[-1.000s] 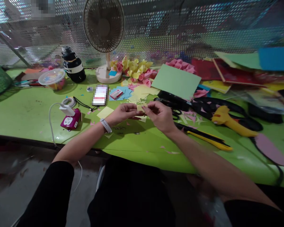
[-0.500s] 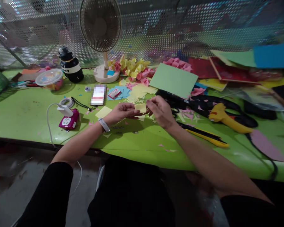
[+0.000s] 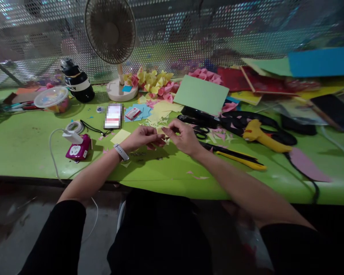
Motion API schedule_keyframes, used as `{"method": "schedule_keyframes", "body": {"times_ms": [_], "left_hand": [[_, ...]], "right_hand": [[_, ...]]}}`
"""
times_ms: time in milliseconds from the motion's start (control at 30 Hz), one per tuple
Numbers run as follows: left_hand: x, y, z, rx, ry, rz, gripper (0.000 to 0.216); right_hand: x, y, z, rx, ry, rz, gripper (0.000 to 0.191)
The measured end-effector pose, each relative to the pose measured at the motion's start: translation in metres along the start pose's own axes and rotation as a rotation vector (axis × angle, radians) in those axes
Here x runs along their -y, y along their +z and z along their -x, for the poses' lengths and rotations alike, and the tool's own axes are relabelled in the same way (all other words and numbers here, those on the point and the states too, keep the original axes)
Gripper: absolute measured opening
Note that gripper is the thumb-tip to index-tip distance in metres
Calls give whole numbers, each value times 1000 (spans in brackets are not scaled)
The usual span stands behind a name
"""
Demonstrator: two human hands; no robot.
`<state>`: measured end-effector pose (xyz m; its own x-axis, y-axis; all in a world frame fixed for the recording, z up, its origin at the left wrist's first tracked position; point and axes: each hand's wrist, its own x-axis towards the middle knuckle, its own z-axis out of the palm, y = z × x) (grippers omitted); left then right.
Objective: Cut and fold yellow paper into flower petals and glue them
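Both hands are sitting a little further left in view than half a second ago. The yellow paper (image 3: 161, 131), which was showing flat between them then, is now mostly disappearing under the fingertips. Left hand (image 3: 143, 137) and right hand (image 3: 184, 137) are meeting just above the table (image 3: 166, 172), near its front edge, with the paper pinched between them. It is looking thin, light and soft, likely creasing easily and tearing if pulled, so the edges and corners are seeming the best places to grip. Fingers on both hands are closing narrow, thumb and forefinger tips pressing on the paper, the rest curling loosely. Scissors (image 3: 201, 132) are lying just beyond the right hand, and a yellow square (image 3: 120, 136) is lying near the left wrist.
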<state>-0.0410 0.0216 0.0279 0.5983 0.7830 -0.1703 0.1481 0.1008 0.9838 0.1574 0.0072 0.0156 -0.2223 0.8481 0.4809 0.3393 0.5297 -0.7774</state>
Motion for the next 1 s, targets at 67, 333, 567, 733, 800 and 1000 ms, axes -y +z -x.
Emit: {"method": "schedule_keyframes", "body": {"times_ms": [67, 333, 567, 733, 800, 1000], "left_hand": [[2, -1, -2, 6, 16, 0, 34], [-2, -1, -2, -44, 40, 40, 33], [-4, -10, -2, -10, 16, 109, 34], [-2, -10, -3, -50, 24, 91, 38], [-1, -7, -3, -87, 39, 68, 38], [2, -5, -6, -190, 30, 69, 34]], "right_hand": [[0, 1, 0, -9, 14, -14, 53], [-1, -1, 0, 154, 165, -51, 57], [-8, -4, -3, 297, 227, -275, 53], [-15, -1, -5, 384, 278, -275, 39], [-14, -3, -7, 373, 282, -225, 38], [-21, -69, -20, 419, 187, 379, 26]]}}
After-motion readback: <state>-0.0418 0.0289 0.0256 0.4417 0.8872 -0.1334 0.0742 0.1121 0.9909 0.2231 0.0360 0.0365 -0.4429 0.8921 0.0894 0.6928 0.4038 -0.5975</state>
